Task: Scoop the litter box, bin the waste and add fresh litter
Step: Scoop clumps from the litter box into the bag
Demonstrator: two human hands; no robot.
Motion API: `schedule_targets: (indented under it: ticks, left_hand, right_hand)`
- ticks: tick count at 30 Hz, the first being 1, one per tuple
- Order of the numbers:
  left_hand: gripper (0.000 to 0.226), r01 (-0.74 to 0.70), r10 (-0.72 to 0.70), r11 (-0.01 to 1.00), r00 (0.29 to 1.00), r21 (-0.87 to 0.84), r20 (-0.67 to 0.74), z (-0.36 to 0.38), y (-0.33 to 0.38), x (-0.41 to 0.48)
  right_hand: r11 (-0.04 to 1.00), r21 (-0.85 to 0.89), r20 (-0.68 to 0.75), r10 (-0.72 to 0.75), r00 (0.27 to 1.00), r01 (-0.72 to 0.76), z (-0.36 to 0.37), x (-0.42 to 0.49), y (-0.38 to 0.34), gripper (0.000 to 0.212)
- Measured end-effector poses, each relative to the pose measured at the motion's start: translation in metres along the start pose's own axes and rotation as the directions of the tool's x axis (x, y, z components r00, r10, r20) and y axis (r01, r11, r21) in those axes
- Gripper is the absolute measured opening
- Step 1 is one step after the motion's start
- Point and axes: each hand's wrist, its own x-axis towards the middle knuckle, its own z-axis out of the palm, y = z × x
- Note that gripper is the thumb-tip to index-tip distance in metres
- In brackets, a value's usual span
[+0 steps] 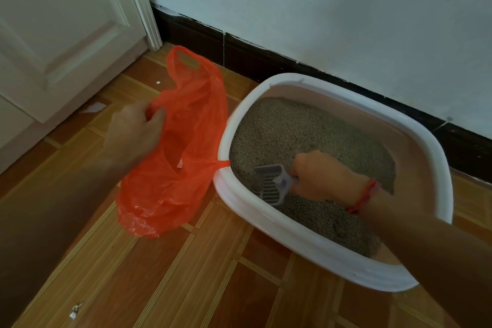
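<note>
Lifting level suited the scoop [269, 184], its blade beyond the curled fingers of the right hand [326, 177]; left hand [133, 132] fingers pinched the bag [183, 149].

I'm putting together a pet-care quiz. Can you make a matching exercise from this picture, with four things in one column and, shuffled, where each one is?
Things
1. orange bag
2. scoop
3. litter box
4. red band

Places
A. on the floor beside the wall
B. worn at the wrist of the right hand
C. gripped by the left hand
D. held by the right hand, inside the box

Pairs: 1-C, 2-D, 3-A, 4-B
</note>
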Motion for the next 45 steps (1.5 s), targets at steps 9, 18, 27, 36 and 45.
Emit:
schedule_targets:
  ticks: [9,18,27,36,45]
  left_hand:
    - [0.034,-0.014,0.014,1.0,1.0,0.014,0.003,0.002,-0.001,0.0]
    - [0.035,-0.006,0.007,1.0,1.0,0.01,-0.013,0.003,-0.006,0.002]
    - [0.036,0.007,-0.006,1.0,0.999,0.022,-0.038,0.002,-0.011,0.004]
    - [0.035,0.007,-0.007,1.0,0.999,0.006,-0.048,0.0,-0.009,0.002]
    - [0.033,0.003,-0.003,1.0,0.999,-0.006,-0.036,-0.003,-0.01,0.0]
  right_hand:
    - [0.953,0.303,-0.055,0.042,0.998,-0.023,0.036,0.006,0.011,0.02]
    - [0.843,0.537,-0.164,0.086,0.983,0.016,0.038,0.003,0.014,0.016]
    - [0.774,0.631,-0.276,0.166,0.947,0.049,0.017,0.005,0.033,0.008]
    - [0.753,0.658,-0.285,0.229,0.931,0.017,0.018,0.002,0.049,0.02]
    - [0.779,0.626,-0.3,0.208,0.931,0.027,0.013,0.002,0.053,0.019]
